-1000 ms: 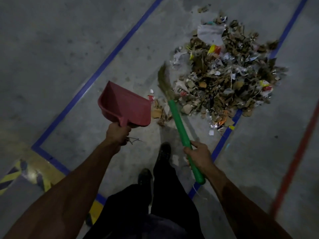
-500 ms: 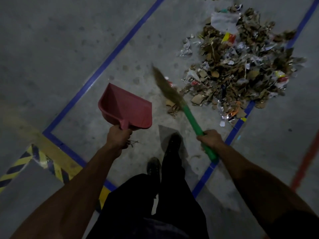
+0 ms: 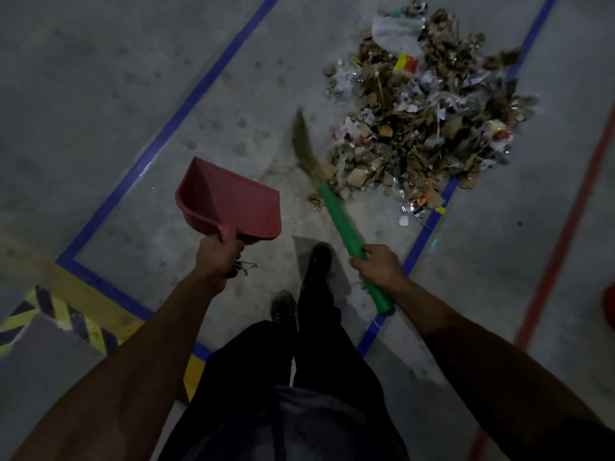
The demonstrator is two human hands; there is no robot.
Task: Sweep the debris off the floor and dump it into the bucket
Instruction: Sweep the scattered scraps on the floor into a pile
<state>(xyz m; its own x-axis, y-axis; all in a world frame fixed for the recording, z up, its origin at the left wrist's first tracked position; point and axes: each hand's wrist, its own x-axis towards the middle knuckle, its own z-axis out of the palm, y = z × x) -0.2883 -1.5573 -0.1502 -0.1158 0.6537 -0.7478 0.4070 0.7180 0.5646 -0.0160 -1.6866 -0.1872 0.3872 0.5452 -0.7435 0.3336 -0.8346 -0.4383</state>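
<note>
A heap of debris point(image 3: 422, 118), cardboard scraps, paper and foil, lies on the concrete floor ahead to the right. My left hand point(image 3: 218, 256) grips the handle of a red dustpan point(image 3: 229, 202), held above the floor to the left of the heap with its mouth facing away. My right hand point(image 3: 379, 266) holds the green handle of a small broom point(image 3: 342, 221). Its blurred bristles point(image 3: 303, 141) sit at the heap's near-left edge. The bucket may be the red shape at the right edge point(image 3: 609, 301); I cannot tell.
Blue tape lines point(image 3: 186, 111) mark a lane on the floor; one point(image 3: 422, 234) runs under the heap's right side. A red line point(image 3: 565, 227) runs further right. Yellow-black hazard striping point(image 3: 56, 314) edges a raised step at lower left. My feet point(image 3: 299, 287) stand below the heap.
The broom's bristles have swung along the heap's near-left edge, nudging loose scraps toward the pile. My right hand shifted right. The dustpan stayed roughly where it was.
</note>
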